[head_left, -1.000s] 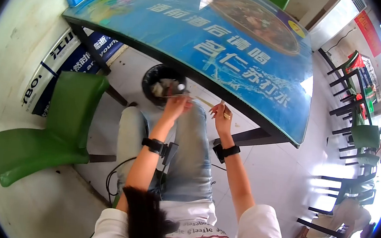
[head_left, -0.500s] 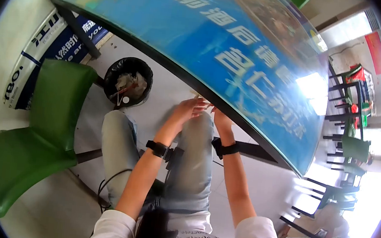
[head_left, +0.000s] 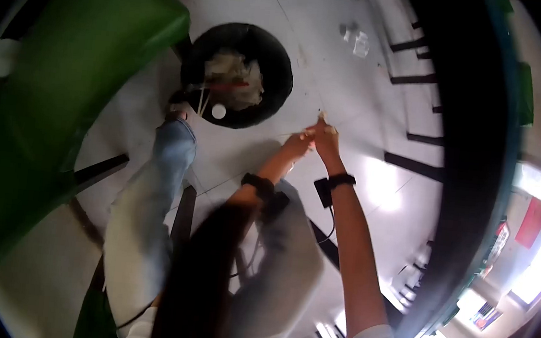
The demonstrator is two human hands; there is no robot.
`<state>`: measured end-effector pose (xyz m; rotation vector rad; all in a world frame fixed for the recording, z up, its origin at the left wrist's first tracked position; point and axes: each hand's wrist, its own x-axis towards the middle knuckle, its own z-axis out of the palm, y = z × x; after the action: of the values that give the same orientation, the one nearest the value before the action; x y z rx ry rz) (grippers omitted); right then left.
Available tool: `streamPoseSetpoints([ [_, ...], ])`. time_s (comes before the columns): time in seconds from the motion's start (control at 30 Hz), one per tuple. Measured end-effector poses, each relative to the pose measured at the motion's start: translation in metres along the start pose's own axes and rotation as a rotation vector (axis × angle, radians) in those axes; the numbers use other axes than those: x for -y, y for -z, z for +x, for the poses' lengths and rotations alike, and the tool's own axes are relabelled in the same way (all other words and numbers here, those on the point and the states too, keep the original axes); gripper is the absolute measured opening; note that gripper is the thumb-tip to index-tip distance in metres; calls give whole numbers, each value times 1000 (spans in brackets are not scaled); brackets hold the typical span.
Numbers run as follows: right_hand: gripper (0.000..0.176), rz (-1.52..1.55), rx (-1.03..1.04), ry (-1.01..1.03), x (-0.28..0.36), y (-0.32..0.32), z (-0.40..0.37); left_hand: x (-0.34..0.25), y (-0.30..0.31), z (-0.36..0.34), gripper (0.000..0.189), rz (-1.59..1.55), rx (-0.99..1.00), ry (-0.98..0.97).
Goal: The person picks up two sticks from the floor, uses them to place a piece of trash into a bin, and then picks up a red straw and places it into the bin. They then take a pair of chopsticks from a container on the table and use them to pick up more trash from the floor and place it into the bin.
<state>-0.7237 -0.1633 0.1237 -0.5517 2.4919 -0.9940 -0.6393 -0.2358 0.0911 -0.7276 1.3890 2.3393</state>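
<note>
My left hand (head_left: pixel 297 147) and my right hand (head_left: pixel 326 142) are close together, above the floor past my knee. The fingers of both are drawn in, and the hands meet or nearly meet. Something small and pale shows at the tips of my right fingers, too blurred to name. A faint, thin pale line runs out beside my left fingers. To the left of both hands stands a black-lined waste bin (head_left: pixel 283 82). Crumpled tissue (head_left: pixel 225 67), a red strip, thin pale sticks and a white round piece (head_left: pixel 219 111) lie in it.
A green chair (head_left: pixel 100 42) stands at left. The table (head_left: pixel 460 122), dark from below, rises along the right side with several dark legs. A clear plastic scrap (head_left: pixel 360 45) lies on the tiled floor (head_left: pixel 279 7). A cable hangs by my right wrist.
The view has tipped down and under the table, so its blue top has left sight and the bin looks larger. My hands have come out from the table edge over the floor.
</note>
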Motion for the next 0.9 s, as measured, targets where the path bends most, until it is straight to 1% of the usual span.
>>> streamPoseSetpoints([
  [0.03, 47, 62, 24, -38, -6, -18, -8, 31, 14, 13, 23, 29, -15, -74],
  [0.07, 43, 122, 46, -77, -11, -36, -16, 52, 27, 10, 23, -124, -11, -53],
  [0.1, 39, 496, 137, -485, 4, -46, -23, 66, 37, 4, 24, -192, -20, -17],
  [0.13, 36, 173, 67, -278, -8, -65, -25, 83, 46, 0, 25, -261, -31, 18],
  [0.17, 34, -158, 36, -89, -26, -79, -31, 87, 50, -20, 27, -253, -59, 92],
  [0.2, 31, -329, 55, 102, -44, -83, -35, 105, 55, -22, 30, -275, -73, 192],
  [0.23, 29, -320, 52, 182, -66, -87, -28, 121, 58, -21, 33, -293, -88, 301],
  [0.27, 28, -313, 50, 261, -88, -91, -22, 127, 57, -17, 31, -256, -136, 351],
  [0.33, 29, -31, -32, 59, -117, -84, -9, 127, 57, -5, 31, -140, -71, 287],
  [0.37, 31, 71, -87, -116, -119, -75, -2, 133, 56, 10, 31, -128, -40, 231],
  [0.4, 34, -15, -152, -103, -135, -66, 5, 137, 53, 25, 32, -116, -12, 181],
  [0.43, 36, -99, -219, -83, -150, -57, 12, 140, 48, 41, 35, -88, 29, 170],
  [0.5, 38, 46, -363, -60, -175, -49, 19, 144, 38, 71, 46, -21, 116, 129],
  [0.57, 37, 66, -455, -40, -199, -40, 22, 143, 23, 93, 47, 37, 124, 94],
  [0.63, 43, -3, -492, -68, -218, -34, 23, 136, 17, 107, 47, 102, 140, 38],
  [0.67, 44, 39, -522, -20, -237, -34, 24, 135, 14, 114, 47, 132, 153, 7],
  [0.73, 44, 49, -552, -39, -256, -39, 23, 146, 9, 138, 46, 162, 192, -69],
  [0.77, 44, 56, -568, -47, -263, -42, 22, 152, 10, 147, 47, 141, 205, -76],
  [0.8, 40, 124, -579, -57, -271, -46, 21, 153, 12, 152, 47, 121, 215, -83],
  [0.9, 41, 118, -622, -20, -290, -45, 26, 156, 15, 165, 47, 147, 200, -148],
])
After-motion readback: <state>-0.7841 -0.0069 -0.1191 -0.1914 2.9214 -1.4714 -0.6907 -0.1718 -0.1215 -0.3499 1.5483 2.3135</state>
